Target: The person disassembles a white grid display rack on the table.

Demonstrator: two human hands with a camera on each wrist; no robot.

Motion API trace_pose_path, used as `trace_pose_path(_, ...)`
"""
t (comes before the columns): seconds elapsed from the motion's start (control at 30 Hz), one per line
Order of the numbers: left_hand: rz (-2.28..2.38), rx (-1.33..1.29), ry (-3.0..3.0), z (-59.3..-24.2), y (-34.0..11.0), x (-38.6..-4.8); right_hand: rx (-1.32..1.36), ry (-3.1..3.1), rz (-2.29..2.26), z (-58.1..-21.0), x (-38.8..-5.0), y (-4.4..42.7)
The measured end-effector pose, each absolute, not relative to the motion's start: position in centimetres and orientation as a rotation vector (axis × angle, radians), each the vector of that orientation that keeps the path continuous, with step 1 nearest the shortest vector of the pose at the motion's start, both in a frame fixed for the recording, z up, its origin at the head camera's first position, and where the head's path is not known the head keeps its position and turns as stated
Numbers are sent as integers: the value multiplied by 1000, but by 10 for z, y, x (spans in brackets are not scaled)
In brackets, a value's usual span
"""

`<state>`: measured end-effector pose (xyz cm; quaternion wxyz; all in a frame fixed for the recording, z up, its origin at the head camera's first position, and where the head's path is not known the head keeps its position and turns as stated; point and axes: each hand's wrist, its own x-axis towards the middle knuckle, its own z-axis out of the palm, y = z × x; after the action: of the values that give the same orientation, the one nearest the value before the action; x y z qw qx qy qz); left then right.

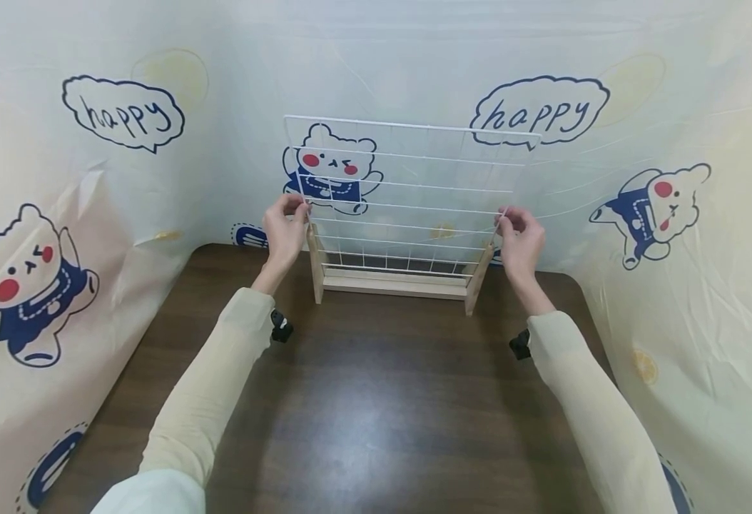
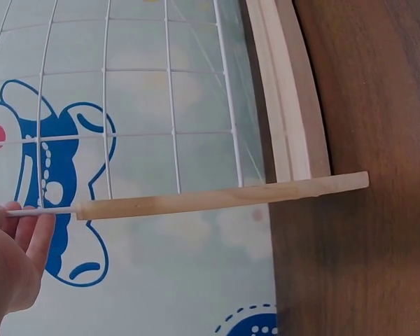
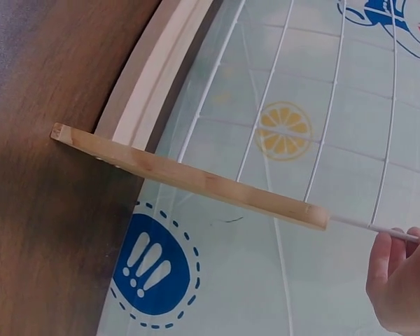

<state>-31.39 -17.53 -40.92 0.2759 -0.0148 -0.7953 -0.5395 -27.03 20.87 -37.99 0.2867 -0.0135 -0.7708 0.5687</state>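
Note:
A white wire grid panel (image 1: 408, 208) stands upright, leaning slightly, between the two side posts of a pale wooden stand (image 1: 395, 285) in the head view. My left hand (image 1: 287, 227) pinches the grid's left edge wire just above the left post (image 2: 196, 201). On the other side my right hand (image 1: 521, 239) pinches the right edge wire above the right post (image 3: 217, 185). In both wrist views the edge wire runs into the top end of the post. The lower grid wires meet the inner sides of the posts.
The stand sits toward the back of a dark brown wooden table (image 1: 363, 400). Behind and on both sides hangs a pale printed curtain (image 1: 414, 64) with cartoon bears and "happy" bubbles, close to the table edges. Black wrist cameras (image 1: 281, 326) are on both forearms.

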Motion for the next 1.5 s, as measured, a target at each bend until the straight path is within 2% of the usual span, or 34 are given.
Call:
trace_pose_path(0.6,-1482,-28,-2084,-396,-173,-311,12,-2050,1545,-355,-258,203)
trace_pose_path(1.5,-1511,-27,-2043,-385,-175,-310,44,-1999,1531,-345,-260,205)
